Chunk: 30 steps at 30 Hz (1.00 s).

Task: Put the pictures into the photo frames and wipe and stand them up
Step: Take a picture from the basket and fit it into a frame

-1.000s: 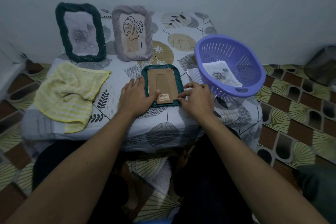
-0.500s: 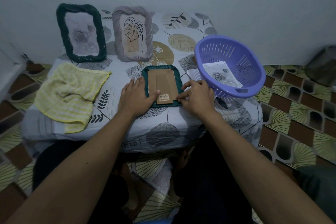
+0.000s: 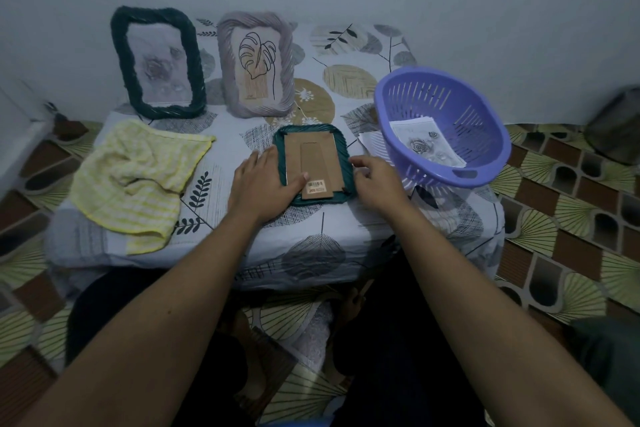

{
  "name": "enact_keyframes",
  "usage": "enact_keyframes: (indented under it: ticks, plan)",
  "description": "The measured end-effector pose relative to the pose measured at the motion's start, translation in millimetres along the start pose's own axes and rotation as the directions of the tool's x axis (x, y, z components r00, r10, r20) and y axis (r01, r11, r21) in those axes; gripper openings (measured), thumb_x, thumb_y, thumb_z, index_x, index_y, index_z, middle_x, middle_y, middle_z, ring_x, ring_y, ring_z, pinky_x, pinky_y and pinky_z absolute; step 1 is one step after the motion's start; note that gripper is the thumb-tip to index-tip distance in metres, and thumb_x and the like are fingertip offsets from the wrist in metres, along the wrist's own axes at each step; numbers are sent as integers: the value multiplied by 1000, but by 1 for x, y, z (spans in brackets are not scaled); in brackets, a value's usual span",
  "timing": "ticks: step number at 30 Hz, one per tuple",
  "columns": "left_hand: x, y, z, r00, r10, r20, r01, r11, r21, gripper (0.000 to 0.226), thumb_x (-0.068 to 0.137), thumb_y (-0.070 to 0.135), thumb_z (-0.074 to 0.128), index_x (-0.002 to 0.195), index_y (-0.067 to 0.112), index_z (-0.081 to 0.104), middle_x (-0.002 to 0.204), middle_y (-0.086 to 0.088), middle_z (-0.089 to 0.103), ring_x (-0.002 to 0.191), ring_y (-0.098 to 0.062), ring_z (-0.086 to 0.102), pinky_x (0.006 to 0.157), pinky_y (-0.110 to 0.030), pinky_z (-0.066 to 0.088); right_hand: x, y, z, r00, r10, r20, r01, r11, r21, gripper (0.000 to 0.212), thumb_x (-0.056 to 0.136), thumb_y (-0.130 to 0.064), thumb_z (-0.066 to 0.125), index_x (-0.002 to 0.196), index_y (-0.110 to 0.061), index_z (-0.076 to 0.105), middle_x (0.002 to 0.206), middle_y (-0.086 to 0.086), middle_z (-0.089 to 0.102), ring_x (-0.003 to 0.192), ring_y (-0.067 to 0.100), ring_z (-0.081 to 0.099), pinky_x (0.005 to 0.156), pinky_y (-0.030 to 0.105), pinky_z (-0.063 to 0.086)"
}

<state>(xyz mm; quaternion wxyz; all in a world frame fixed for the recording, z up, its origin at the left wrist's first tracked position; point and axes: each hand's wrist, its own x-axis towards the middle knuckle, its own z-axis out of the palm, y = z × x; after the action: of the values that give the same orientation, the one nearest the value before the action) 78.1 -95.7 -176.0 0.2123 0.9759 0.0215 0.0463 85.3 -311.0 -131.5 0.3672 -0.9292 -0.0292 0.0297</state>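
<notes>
A teal photo frame (image 3: 313,163) lies face down near the table's front edge, its brown cardboard back and stand up. My left hand (image 3: 265,185) rests flat on its left side, thumb on the cardboard. My right hand (image 3: 377,180) touches its right edge with loosely bent fingers. Two frames stand at the back: a dark green frame (image 3: 157,62) with a rose picture and a grey frame (image 3: 256,62) with a leaf drawing. A yellow cloth (image 3: 135,177) lies at the left.
A purple basket (image 3: 446,121) at the right holds a rose picture (image 3: 424,144); more paper sticks out under it. The low table wears a leaf-print cover (image 3: 346,80) and stands against a wall. Patterned floor tiles surround it.
My right hand has slid a little up along the frame's right edge. My left hand stays on the frame's left side.
</notes>
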Motion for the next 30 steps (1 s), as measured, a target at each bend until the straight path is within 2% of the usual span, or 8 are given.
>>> enact_keyframes:
  ticks: [4,8,13,17,20,22,26,30]
  plan:
    - [-1,3,-2,996,-25,-82,19,997,-74,74,82,72,51,126,13,49,123,-9,56,118,-29,50,102,-45,41,4,-3,11,1000,3,30,-4,999,51,39,98,-20,57,136,-17,60,134,6,63,123,22,58,97,25,41]
    - [-3,3,0,993,-89,-75,83,993,-85,81,79,77,51,124,9,50,126,-13,54,126,-33,46,107,-47,38,8,-4,25,1000,24,20,-22,997,-80,41,93,-38,63,133,-30,62,130,10,58,121,26,55,103,36,45]
    - [-7,4,-5,992,-92,-91,80,989,-124,70,79,73,58,114,13,51,115,-8,55,113,-27,49,97,-43,43,4,-8,30,998,45,-36,-49,993,-103,39,93,-43,57,131,-36,63,133,7,52,126,27,50,107,40,41]
    - [-8,2,-13,993,-113,-28,103,966,-235,62,79,63,67,113,14,53,113,-6,54,114,-27,48,95,-43,44,-2,-13,33,999,45,-10,-46,987,-151,46,90,-54,59,133,-37,59,137,8,48,129,28,45,109,39,36]
    - [-9,-4,-20,989,-148,28,150,945,-290,52,87,58,59,115,15,56,123,-9,57,129,-34,41,107,-52,35,-4,-19,35,998,52,19,-49,990,-129,49,90,-49,63,136,-35,56,137,9,45,128,31,44,109,40,37]
    - [-14,-10,-27,984,-178,6,172,940,-294,55,85,57,48,119,16,59,124,-9,62,125,-32,48,109,-52,35,-5,-24,39,998,48,47,-42,993,-112,48,90,-48,62,136,-35,55,139,9,43,128,33,44,109,42,37]
    - [-26,-25,-46,949,-316,1,273,821,-502,28,88,42,48,112,32,57,102,8,68,106,-21,61,102,-49,42,-11,-41,50,996,1,90,7,996,-91,46,93,-48,58,137,-36,52,142,9,40,130,33,39,109,43,36]
    - [-35,-34,-68,912,-408,-50,234,614,-754,23,76,35,53,95,34,67,92,2,73,87,-21,70,87,-51,56,-16,-61,59,991,-57,123,71,991,-112,39,95,-48,54,133,-36,56,152,6,30,139,31,25,111,46,26]
